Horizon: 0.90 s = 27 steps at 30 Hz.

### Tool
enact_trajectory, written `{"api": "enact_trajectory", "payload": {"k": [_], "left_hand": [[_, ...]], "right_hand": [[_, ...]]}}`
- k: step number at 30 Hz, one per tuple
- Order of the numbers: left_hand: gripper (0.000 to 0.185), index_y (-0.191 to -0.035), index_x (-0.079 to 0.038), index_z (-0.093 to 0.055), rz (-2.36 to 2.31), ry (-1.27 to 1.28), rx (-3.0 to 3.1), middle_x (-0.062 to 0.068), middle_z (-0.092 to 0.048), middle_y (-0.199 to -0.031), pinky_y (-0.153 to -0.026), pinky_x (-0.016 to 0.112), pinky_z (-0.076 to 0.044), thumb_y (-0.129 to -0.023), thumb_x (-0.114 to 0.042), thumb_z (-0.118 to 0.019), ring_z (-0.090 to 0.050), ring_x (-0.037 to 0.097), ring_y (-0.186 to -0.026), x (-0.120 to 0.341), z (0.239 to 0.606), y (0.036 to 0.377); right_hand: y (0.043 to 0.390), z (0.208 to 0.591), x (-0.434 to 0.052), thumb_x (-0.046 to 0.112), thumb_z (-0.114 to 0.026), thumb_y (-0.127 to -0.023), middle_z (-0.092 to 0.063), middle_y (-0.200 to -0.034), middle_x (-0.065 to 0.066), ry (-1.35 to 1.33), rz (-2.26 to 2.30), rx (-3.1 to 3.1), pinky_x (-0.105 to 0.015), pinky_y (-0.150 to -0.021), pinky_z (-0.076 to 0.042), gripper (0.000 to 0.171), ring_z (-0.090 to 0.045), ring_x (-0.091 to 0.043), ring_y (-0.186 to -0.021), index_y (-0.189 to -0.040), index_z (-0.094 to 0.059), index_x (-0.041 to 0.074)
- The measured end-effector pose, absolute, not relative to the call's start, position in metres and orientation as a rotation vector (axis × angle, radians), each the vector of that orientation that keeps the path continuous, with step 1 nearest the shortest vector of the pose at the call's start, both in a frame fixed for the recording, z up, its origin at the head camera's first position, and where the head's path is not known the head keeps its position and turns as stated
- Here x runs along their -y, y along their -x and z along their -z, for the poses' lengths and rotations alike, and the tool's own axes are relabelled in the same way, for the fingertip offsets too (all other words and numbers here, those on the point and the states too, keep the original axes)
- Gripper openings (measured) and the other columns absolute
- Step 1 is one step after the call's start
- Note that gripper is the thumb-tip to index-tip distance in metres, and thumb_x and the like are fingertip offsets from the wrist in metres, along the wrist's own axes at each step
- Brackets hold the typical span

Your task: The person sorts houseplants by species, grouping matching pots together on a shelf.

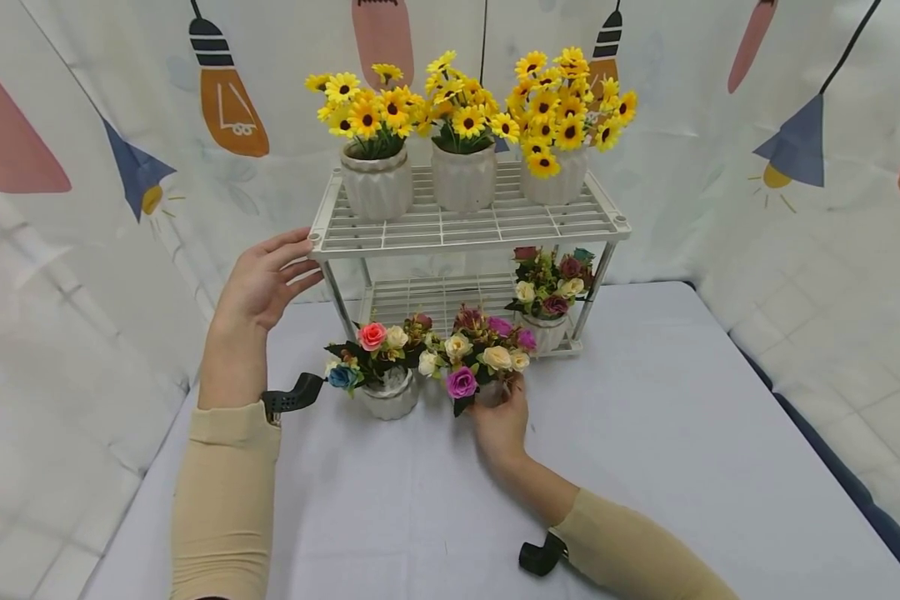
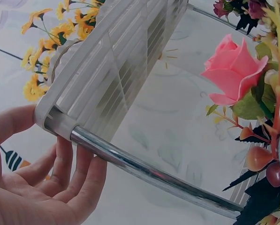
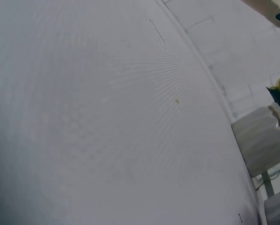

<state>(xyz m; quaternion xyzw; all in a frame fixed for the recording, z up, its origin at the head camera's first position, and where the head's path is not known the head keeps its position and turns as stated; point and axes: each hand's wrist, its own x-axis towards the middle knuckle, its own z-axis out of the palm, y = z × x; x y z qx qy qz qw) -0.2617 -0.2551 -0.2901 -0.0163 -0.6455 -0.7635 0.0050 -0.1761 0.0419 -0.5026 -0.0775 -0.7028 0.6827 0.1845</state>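
Nearest the camera, two beige sleeves (image 1: 225, 492) came in from the near edge across a table under a pale lavender cloth (image 1: 645, 433), each wrist carrying a black camera mount. The right hand (image 1: 501, 421) lay at the near side of a small white pot of mixed roses (image 1: 480, 354), its fingers curled up around the pot's base beneath the purple and cream blooms, so it held that pot; the pot itself was mostly hidden by hand and leaves. Just to its left, touching blooms with it, stood a second rose pot (image 1: 388, 392) with a pink and a blue flower, in a ribbed white pot on the cloth. The left hand (image 1: 264, 282) was spread wide, fingers straight, resting against the near left corner of a white two-tier wire rack (image 1: 465, 227); the left wrist view showed the fingertips (image 2: 67, 161) under the plastic corner where the chrome leg (image 2: 144, 171) met it. Three ribbed white pots of yellow sunflowers (image 1: 465, 112) stood in a row on the top tier, and a third rose pot (image 1: 549, 287) sat at the right end of the lower tier. Behind hung a white backdrop (image 1: 105, 167) printed with light bulbs. No readable writing or brand showed anywhere.
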Motion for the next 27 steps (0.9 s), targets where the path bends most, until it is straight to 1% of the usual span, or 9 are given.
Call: {"api": "enact_trajectory", "payload": {"k": [4,8,15,21,25,27], "left_hand": [[0.064,-0.151,-0.001,-0.047,2.399,0.054,2.017,0.001,-0.070,-0.121,-0.093,0.031,-0.054,-0.098,-0.023,-0.074,-0.065,0.021,-0.113,0.255,0.291,0.262],[0.063,-0.151,-0.001,-0.048,2.386,0.059,2.025,0.001,-0.070,-0.120,-0.092,0.030,-0.055,-0.098,-0.023,-0.074,-0.065,0.020,-0.111,0.255,0.291,0.263],[0.063,-0.151,-0.002,-0.048,2.391,0.049,2.021,0.001,-0.069,-0.122,-0.093,0.030,-0.054,-0.098,-0.024,-0.073,-0.065,0.021,-0.112,0.256,0.290,0.261],[0.063,-0.151,-0.001,-0.047,2.397,0.061,2.012,0.000,-0.070,-0.120,-0.093,0.031,-0.054,-0.098,-0.024,-0.074,-0.065,0.021,-0.112,0.256,0.290,0.261],[0.063,-0.150,-0.001,-0.048,2.401,0.060,2.011,0.000,-0.070,-0.119,-0.094,0.031,-0.054,-0.098,-0.024,-0.074,-0.065,0.021,-0.112,0.256,0.290,0.261],[0.064,-0.150,-0.001,-0.048,2.405,0.060,2.009,0.000,-0.070,-0.120,-0.094,0.031,-0.054,-0.097,-0.024,-0.075,-0.065,0.021,-0.112,0.256,0.290,0.261]], "right_hand": [[0.176,0.496,-0.044,-0.004,-0.089,-0.072,-0.050,-0.147,-0.015,0.127,-1.905,1.953,-0.052,-0.113,-0.037,0.090,-0.045,-0.034,-0.137,-0.150,-0.043,0.004],[0.179,0.489,-0.047,-0.004,-0.089,-0.073,-0.052,-0.144,-0.013,0.067,-1.886,1.929,-0.049,-0.112,-0.039,0.089,-0.047,-0.029,-0.135,-0.149,-0.045,0.004],[0.194,0.484,-0.047,-0.003,-0.091,-0.069,-0.054,-0.140,-0.014,0.137,-1.897,1.902,-0.047,-0.109,-0.042,0.082,-0.049,-0.029,-0.132,-0.141,-0.051,-0.001],[0.212,0.478,-0.046,-0.002,-0.090,-0.069,-0.056,-0.140,-0.013,0.142,-1.876,1.880,-0.047,-0.109,-0.041,0.081,-0.049,-0.027,-0.133,-0.141,-0.052,0.000],[0.225,0.480,-0.045,-0.003,-0.087,-0.066,-0.058,-0.139,-0.013,0.184,-1.866,1.879,-0.048,-0.108,-0.041,0.081,-0.051,-0.028,-0.131,-0.139,-0.054,0.002],[0.231,0.481,-0.045,-0.002,-0.088,-0.065,-0.059,-0.137,-0.013,0.193,-1.862,1.875,-0.048,-0.108,-0.041,0.080,-0.052,-0.028,-0.130,-0.138,-0.055,0.004]]}}
